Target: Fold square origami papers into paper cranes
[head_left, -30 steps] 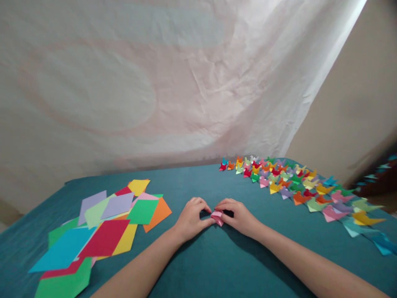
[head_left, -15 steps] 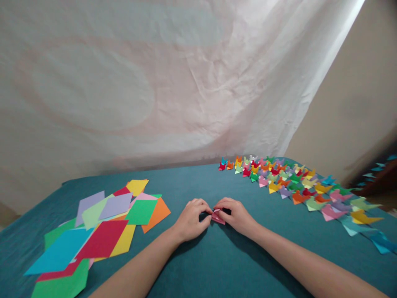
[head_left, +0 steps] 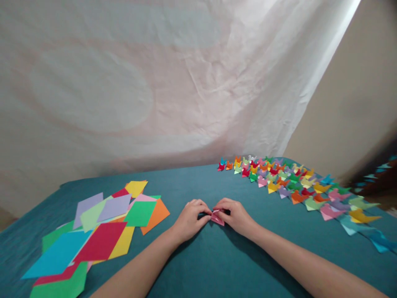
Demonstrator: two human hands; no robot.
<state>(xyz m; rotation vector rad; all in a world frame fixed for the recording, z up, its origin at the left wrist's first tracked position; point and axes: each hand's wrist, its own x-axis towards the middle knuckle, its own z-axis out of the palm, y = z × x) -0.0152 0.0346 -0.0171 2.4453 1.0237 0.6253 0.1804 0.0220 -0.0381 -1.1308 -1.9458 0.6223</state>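
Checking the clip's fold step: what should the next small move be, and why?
Probably pressing a crease in the pink paper firm: it is already folded small, with the left hand and right hand both at it, fingertips close together. Its exact folds are too small to tell.

folded pink piece: paper, creased, with a matt face. loose sheets: smooth paper, matt throughout. small birds: folded paper, likewise matt, with crisp creases. table cover: cloth by its look, matt, lightly rumpled. hanging sheet: thin and wrinkled, with a soft sheen at the creases; whether fabric or plastic cannot be told. wall: smooth, matt.
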